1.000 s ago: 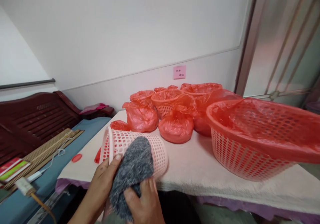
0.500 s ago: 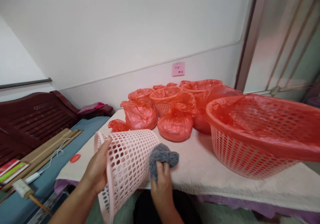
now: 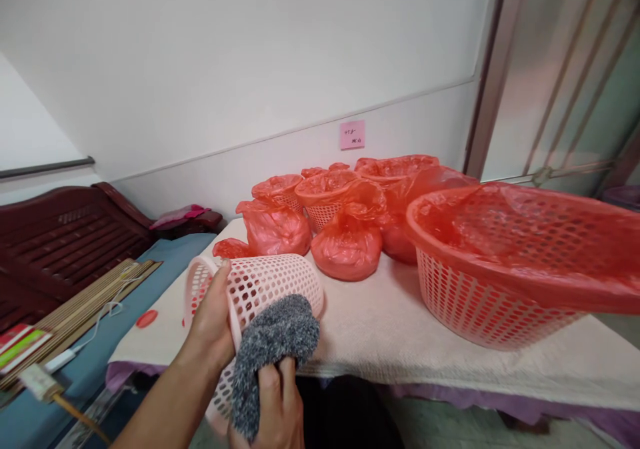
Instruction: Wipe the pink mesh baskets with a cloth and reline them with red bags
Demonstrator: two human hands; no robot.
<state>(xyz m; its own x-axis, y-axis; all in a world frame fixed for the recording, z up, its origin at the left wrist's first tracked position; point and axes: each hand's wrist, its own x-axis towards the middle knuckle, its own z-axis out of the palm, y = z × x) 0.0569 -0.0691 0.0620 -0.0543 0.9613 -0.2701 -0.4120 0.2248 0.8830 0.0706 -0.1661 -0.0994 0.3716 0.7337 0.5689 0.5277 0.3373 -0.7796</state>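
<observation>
A pale pink plastic basket [image 3: 273,277] with a mesh wall lies tilted on its side at the near edge of the table, its mouth toward the left. My left hand [image 3: 213,322] grips its rim, thumb on the outside. Against the basket's near side, my right hand [image 3: 275,402] presses a fluffy grey cloth [image 3: 280,329], fingers bunched into it. The cloth covers part of the mesh and rim.
Red plastic bags [image 3: 347,245] and bag-lined baskets [image 3: 327,189] crowd the table's back. A large lined basket [image 3: 490,289] stands at right. A red disc [image 3: 147,318] lies on the pale tablecloth [image 3: 370,329]. Left is a wooden bench [image 3: 75,242] with a power strip [image 3: 40,381].
My right hand and the cloth have moved left and nearer, from the basket's base end toward its rim. The basket has turned slightly in my left hand.
</observation>
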